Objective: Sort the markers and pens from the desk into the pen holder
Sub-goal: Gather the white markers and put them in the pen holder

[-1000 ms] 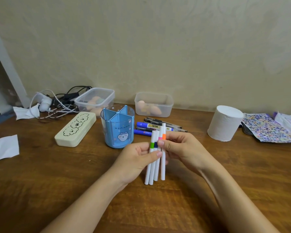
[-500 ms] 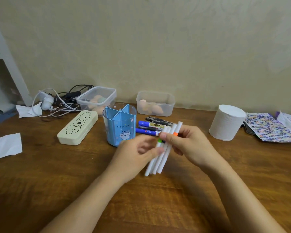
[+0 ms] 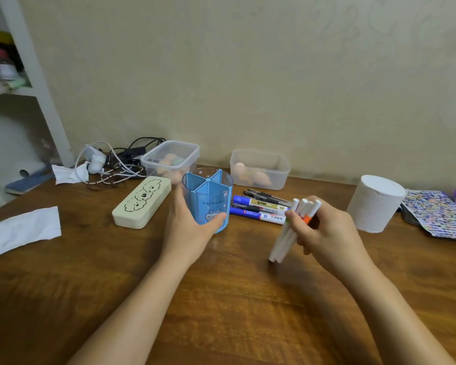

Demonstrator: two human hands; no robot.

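Left hand (image 3: 187, 227) wrapped around blue pen holder (image 3: 208, 198), fingers grasping its wall; holder upright on bench (image 3: 221, 299), compartments empty. Right hand (image 3: 324, 233) clenched on bundle of white markers (image 3: 287, 235), tilted, lower ends just above bench. Loose pens and markers (image 3: 261, 209) lying just right of holder. Cream pencil case (image 3: 142, 201) to its left.

2 bare, sleeveless forearms
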